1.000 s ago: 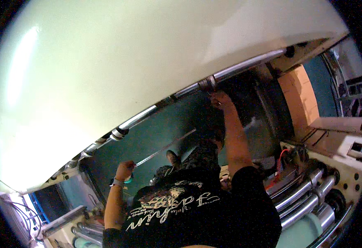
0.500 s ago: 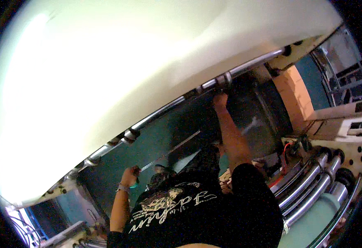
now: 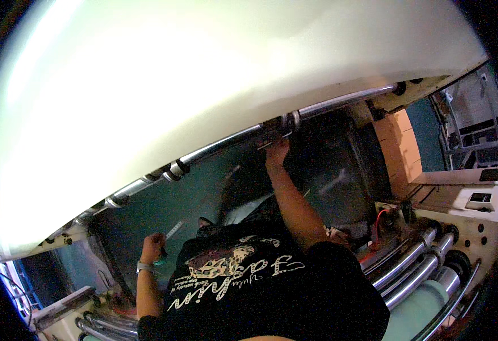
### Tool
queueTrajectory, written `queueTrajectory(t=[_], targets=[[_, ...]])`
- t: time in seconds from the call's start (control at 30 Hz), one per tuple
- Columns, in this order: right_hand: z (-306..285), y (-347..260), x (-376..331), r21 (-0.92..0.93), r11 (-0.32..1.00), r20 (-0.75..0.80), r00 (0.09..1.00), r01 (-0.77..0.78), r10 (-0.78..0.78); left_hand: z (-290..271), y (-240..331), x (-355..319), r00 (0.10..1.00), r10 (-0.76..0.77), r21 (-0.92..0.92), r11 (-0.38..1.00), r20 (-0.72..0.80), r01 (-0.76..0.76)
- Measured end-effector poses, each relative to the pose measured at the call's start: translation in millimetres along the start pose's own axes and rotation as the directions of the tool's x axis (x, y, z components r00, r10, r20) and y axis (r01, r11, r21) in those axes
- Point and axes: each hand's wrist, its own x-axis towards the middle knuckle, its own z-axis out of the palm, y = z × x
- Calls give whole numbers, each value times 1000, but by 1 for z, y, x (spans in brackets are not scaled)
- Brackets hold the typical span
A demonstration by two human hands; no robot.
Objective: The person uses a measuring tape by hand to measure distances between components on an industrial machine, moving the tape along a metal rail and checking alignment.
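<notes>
My right hand point(image 3: 277, 152) reaches up to a long shiny metal bar point(image 3: 223, 142). Its fingers close round a dark block point(image 3: 270, 129) on that bar, beside a pair of metal rings point(image 3: 291, 120). Lower on the left, my left hand point(image 3: 153, 245) is closed, with a wristband below it. A pale strip with tick marks point(image 3: 174, 229), like the blade of a tape measure, shows just beside that hand; the body of it is mostly hidden in my fingers. Something turquoise point(image 3: 159, 262) shows at the palm.
A large pale sheet or web point(image 3: 203, 68) curves over the bar. Further rings point(image 3: 175, 169) sit along the bar to the left. Shiny rollers point(image 3: 411, 270) and a pale green roll point(image 3: 419, 310) stand at the lower right, near a red cable point(image 3: 378, 219). An orange panel point(image 3: 402, 145) is behind.
My right hand has moved left along the bar to the dark block. My left hand has shifted left and slightly down, and less of the marked strip shows beside it.
</notes>
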Motion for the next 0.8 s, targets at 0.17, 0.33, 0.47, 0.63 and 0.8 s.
queueTrajectory(t=[0.17,0.33,0.47,0.63,0.8], targets=[[9,-16,-19,85,949,136,947,-305,292,-11,23,-32,973,-153,-564,825,-171,31],[8,-21,-20,20,934,196,917,-358,347,-34,44,-38,981,-154,-519,852,-118,71],[-16,-21,-9,-341,939,309,939,-38,150,-38,61,-40,972,-140,-542,841,-190,15],[-35,-25,27,-292,956,378,916,-21,136,-28,77,-40,961,-63,-472,878,-271,-76],[-8,-43,9,-684,547,451,869,482,-201,-14,95,-47,962,-58,-460,885,-266,-74]])
